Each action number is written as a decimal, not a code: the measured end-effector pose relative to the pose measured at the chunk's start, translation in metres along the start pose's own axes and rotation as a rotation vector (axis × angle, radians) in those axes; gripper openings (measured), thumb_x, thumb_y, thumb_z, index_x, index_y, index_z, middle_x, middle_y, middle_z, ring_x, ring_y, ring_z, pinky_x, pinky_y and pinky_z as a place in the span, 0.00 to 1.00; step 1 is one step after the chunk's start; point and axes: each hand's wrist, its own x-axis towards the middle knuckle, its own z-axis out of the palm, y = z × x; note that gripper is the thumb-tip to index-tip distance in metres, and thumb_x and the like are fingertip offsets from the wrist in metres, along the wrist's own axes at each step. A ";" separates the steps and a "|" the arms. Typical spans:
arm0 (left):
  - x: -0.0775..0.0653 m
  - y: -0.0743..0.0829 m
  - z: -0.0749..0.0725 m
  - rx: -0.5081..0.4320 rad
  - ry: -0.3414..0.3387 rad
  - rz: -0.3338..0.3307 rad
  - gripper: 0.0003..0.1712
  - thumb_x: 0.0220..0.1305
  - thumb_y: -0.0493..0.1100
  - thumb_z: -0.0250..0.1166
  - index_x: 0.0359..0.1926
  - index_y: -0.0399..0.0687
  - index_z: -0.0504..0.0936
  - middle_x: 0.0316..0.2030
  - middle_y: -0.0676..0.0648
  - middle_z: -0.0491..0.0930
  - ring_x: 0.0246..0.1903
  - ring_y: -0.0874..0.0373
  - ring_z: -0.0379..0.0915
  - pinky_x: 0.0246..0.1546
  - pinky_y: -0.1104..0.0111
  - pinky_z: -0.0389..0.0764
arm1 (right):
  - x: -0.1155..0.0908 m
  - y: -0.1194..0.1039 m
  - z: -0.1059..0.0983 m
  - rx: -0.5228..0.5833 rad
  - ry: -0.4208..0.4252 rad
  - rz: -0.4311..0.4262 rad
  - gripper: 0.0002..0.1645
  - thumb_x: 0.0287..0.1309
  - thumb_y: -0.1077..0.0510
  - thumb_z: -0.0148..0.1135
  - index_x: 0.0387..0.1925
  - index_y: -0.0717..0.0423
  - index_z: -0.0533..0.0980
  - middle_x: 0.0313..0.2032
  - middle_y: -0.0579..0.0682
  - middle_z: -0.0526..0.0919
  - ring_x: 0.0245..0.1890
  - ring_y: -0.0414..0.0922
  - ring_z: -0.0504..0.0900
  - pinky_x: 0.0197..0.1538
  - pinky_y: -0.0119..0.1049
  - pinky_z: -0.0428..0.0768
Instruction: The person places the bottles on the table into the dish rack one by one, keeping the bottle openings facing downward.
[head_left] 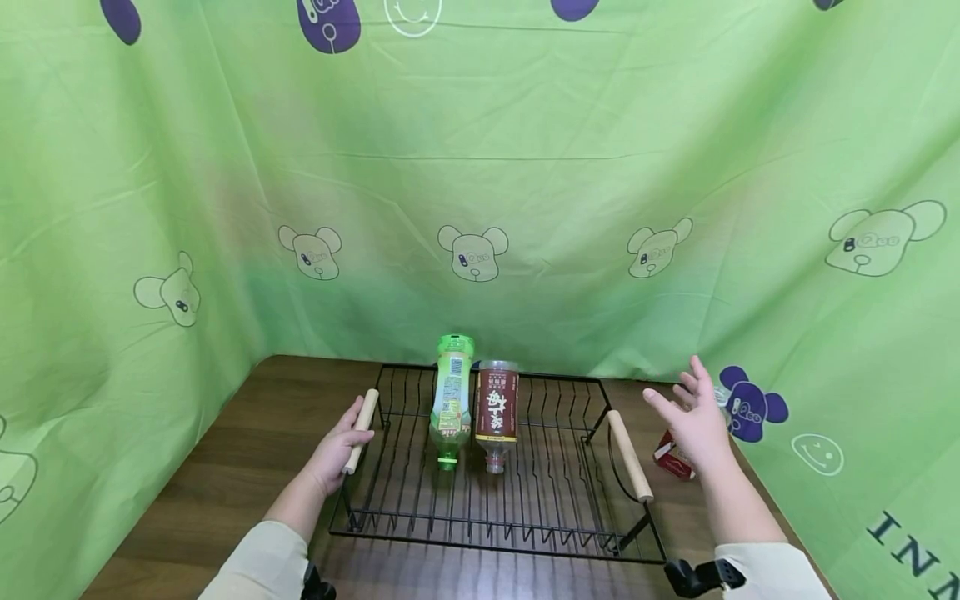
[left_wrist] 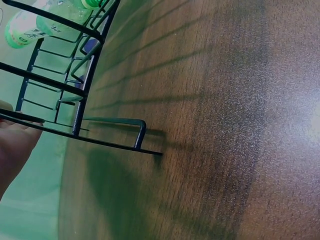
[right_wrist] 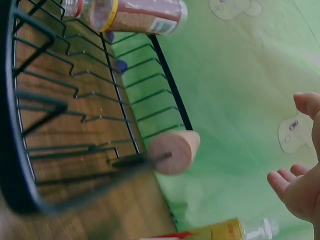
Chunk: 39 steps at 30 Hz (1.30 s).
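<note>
A black wire dish rack (head_left: 555, 483) with two wooden handles stands on the table. My left hand (head_left: 330, 454) holds its left wooden handle (head_left: 363, 429); in the left wrist view only part of that hand (left_wrist: 15, 150) shows beside the wires. On the rack lie a green plastic bottle (head_left: 452, 400) and, to its right, a clear bottle with a dark red label (head_left: 497, 408), both with the narrow end toward me. My right hand (head_left: 697, 421) is raised, fingers spread and holding nothing, to the right of the right wooden handle (head_left: 630, 454).
Partly hidden behind my right hand is a red-and-yellow labelled bottle (right_wrist: 220, 231), its red part (head_left: 673, 457) showing beside the rack. A green printed cloth (head_left: 480, 192) hangs behind and along both sides of the brown wooden table (head_left: 195, 500).
</note>
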 end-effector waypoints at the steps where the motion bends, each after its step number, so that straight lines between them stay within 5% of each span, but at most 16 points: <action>1: 0.000 0.000 0.000 -0.002 0.003 0.000 0.44 0.68 0.34 0.47 0.78 0.46 0.34 0.77 0.36 0.25 0.75 0.35 0.22 0.73 0.42 0.32 | 0.000 0.002 -0.002 0.007 0.021 0.000 0.61 0.65 0.50 0.62 0.77 0.49 0.26 0.76 0.69 0.39 0.73 0.70 0.48 0.71 0.63 0.54; 15: -0.001 0.001 0.000 0.005 0.005 -0.003 0.44 0.68 0.35 0.48 0.78 0.47 0.34 0.77 0.35 0.25 0.75 0.35 0.22 0.72 0.42 0.34 | 0.003 0.038 -0.026 0.082 0.305 0.136 0.56 0.63 0.56 0.62 0.78 0.46 0.35 0.77 0.63 0.44 0.76 0.61 0.49 0.76 0.52 0.52; 39: 0.000 -0.001 0.000 0.006 0.008 -0.001 0.44 0.69 0.34 0.48 0.78 0.47 0.34 0.77 0.35 0.25 0.75 0.35 0.22 0.72 0.42 0.33 | 0.015 0.100 -0.027 -0.145 0.304 0.189 0.59 0.58 0.53 0.65 0.78 0.55 0.37 0.75 0.70 0.43 0.74 0.69 0.45 0.73 0.63 0.48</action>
